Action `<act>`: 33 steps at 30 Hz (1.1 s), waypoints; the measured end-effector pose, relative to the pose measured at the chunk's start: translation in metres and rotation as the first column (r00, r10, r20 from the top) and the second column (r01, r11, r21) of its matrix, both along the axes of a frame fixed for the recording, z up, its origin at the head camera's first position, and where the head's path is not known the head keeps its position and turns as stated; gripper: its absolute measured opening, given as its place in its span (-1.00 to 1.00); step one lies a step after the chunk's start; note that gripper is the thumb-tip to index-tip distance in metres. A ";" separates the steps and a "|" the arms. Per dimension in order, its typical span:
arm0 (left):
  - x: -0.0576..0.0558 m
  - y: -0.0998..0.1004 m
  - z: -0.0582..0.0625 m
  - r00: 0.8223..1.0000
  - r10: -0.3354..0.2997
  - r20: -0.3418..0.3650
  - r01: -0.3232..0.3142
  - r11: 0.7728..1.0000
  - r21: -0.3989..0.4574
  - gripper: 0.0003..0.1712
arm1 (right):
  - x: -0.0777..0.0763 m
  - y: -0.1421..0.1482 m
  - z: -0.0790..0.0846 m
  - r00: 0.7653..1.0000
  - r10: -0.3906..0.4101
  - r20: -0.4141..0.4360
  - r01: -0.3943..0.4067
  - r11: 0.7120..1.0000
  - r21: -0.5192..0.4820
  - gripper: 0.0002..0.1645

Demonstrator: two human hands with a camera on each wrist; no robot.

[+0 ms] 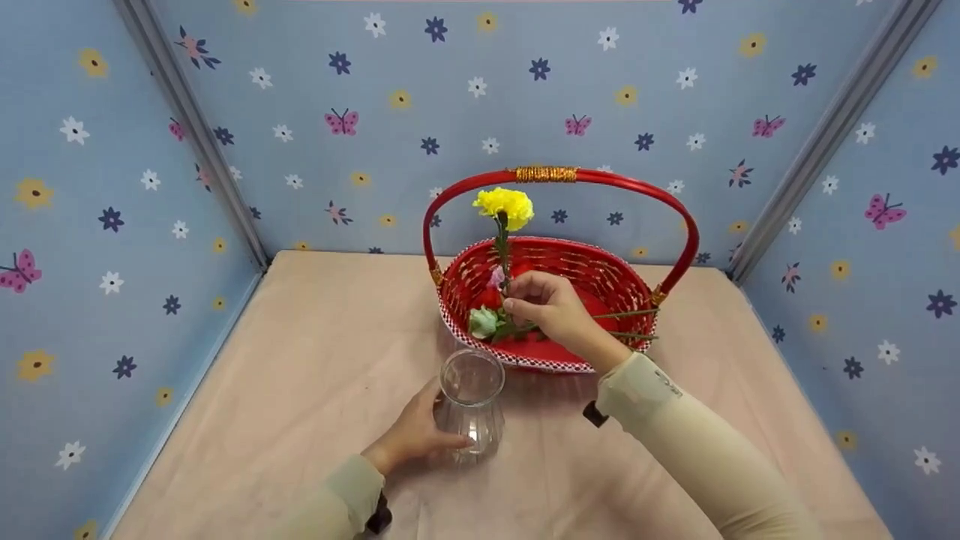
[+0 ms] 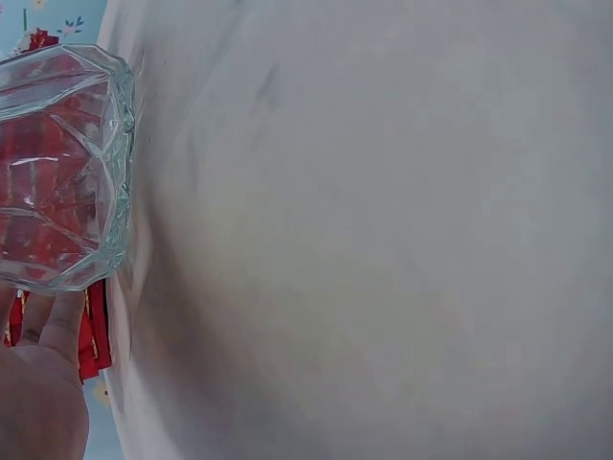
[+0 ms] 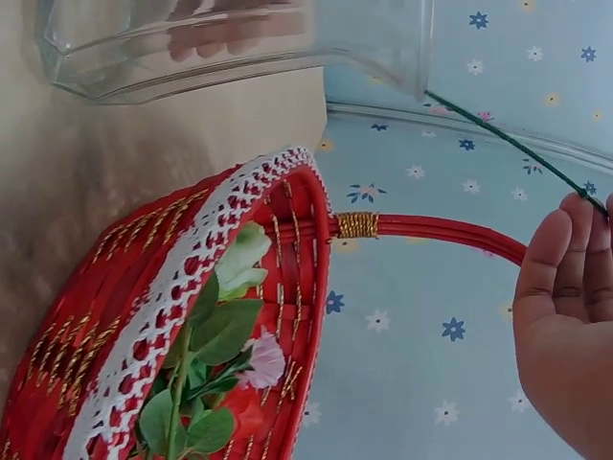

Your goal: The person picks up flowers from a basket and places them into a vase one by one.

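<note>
In the head view my left hand point(image 1: 416, 431) grips a clear glass vase point(image 1: 487, 427) from its left side, the thumb across the front. The vase stands upright on the cloth, its mouth uncovered. My right hand point(image 1: 551, 309) pinches the green stem of a yellow carnation point(image 1: 504, 208), bloom up, over the basket's near left part. In the right wrist view, the thin stem point(image 3: 508, 139) slants from the fingers to the vase's rim; I cannot tell whether its tip is inside. Ribbed glass point(image 2: 115, 163) fills the left wrist view's left edge, above my fingers.
A red woven basket point(image 1: 559, 366) with a tall arched handle point(image 1: 630, 184) stands behind the vase. It holds a pale green rose point(image 1: 482, 322), a pink flower point(image 3: 263, 359), a red bloom and leafy stems. Patterned blue panels point(image 1: 480, 90) enclose the cloth-covered table point(image 1: 337, 322).
</note>
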State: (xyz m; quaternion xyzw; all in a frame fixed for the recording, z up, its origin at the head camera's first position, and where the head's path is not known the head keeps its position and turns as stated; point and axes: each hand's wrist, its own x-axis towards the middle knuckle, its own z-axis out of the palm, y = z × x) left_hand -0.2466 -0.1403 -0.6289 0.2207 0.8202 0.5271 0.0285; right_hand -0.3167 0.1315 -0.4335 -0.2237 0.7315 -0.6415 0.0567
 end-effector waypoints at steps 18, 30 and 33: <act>-0.003 0.000 0.001 1.000 -0.002 0.008 0.003 1.000 -0.021 0.33 | 0.005 -0.021 -0.005 0.990 0.139 0.016 -0.138 0.990 -0.017 -0.77; -0.001 -0.001 0.000 0.999 -0.002 0.035 0.003 1.000 -0.016 0.37 | 0.015 -0.029 -0.021 0.973 0.224 -0.055 -0.219 0.972 0.087 -0.78; 0.000 -0.001 -0.001 0.999 -0.001 0.043 0.002 1.000 -0.027 0.39 | 0.017 -0.032 -0.025 0.967 0.242 -0.076 -0.232 0.966 0.111 -0.80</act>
